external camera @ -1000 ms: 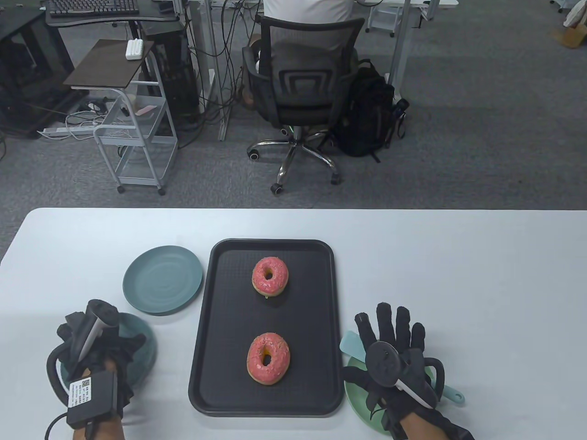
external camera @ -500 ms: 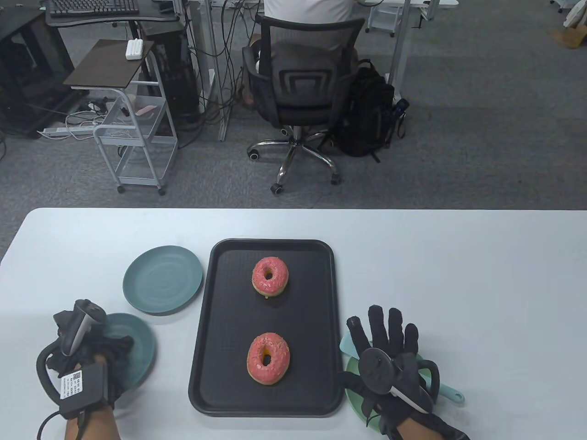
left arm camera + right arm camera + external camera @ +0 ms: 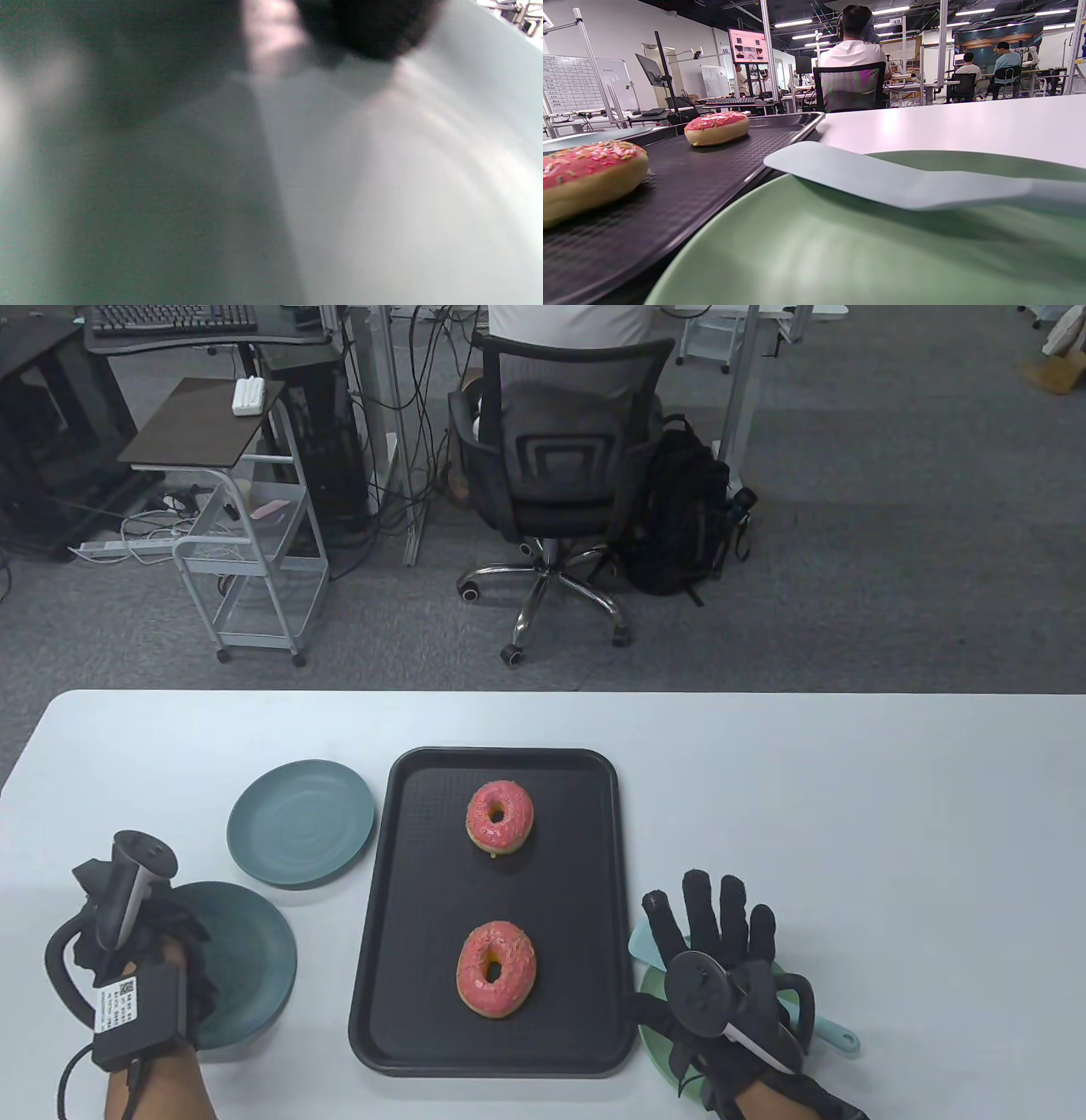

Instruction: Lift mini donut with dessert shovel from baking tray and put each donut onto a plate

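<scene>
The right hand (image 3: 721, 967) hovers spread-fingered directly over the pale-blue dessert shovel (image 3: 903, 184), which lies across the green plate (image 3: 806, 254) with its blade toward the baking tray (image 3: 407, 899); both pink donuts sit on that tray, and the left hand's (image 3: 127, 950) grip can't be told

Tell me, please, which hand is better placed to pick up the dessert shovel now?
The right hand. It hovers with straight fingers directly over the dessert shovel, which lies across the green plate beside the baking tray. The left hand is at the far side, over a teal plate.
</scene>
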{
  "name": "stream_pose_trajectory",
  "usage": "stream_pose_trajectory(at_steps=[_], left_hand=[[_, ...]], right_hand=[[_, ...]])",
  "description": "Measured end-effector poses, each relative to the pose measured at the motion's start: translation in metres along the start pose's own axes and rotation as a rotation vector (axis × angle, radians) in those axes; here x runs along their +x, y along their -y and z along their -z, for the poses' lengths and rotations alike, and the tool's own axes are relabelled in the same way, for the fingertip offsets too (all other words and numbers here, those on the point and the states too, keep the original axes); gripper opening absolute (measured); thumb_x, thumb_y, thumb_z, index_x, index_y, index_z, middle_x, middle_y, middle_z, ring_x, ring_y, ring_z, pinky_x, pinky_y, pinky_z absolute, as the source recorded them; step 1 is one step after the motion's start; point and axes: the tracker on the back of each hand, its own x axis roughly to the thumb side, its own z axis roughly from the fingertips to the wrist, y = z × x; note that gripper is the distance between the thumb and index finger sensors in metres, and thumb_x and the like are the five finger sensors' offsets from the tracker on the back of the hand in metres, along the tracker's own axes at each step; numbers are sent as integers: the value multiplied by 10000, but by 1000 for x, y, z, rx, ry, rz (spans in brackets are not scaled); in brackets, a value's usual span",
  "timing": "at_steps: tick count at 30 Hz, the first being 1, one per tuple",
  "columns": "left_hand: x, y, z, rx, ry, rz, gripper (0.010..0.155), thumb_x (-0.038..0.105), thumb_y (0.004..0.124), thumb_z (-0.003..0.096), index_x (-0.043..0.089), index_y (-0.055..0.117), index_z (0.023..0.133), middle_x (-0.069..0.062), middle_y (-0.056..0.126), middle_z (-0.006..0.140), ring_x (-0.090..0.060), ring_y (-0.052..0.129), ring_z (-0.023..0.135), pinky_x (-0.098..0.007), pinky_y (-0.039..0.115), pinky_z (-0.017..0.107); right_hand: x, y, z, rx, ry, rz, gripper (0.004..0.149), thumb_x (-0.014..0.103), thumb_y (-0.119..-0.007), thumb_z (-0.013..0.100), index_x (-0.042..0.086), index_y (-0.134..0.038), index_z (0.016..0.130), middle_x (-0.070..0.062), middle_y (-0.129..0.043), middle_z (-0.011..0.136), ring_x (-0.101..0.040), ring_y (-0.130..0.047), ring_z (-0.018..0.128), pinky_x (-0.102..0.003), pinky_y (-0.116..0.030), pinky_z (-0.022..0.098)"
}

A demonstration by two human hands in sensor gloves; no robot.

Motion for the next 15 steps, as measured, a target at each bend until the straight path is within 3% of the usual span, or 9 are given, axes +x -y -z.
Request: stream_pose_trajectory(at_steps=[3,10,15], left_hand=[[2,-11,-6,-39,8,-14,438,314,789,353,402,770,781,39,781,798,-176,890,609,-495,780,563],[22,-41,-34,-80,88,23,420,293,802,346,381,804,757,22,822,767,-195,907,599,-506,784,556],[39,-62,-62,31,176,-34,421,307,797,354,405,785,763,58,800,781,-196,894,620,-506,772,567]], right_hand=[[0,0,0,0,0,5,1063,750,-645,250,315,-204,1114,-159,-16,1223,-514,9,1064,-713,-37,705],[-2,1,-1,-5,-1,11,1060,751,-642,251,317,-205,1113,-161,-19,1222,-515,7,1064,-713,-40,706],[-3,1,-1,-4,-6,15,1059,750,-641,251,317,-205,1113,-160,-19,1223,-515,7,1064,-712,-39,706]])
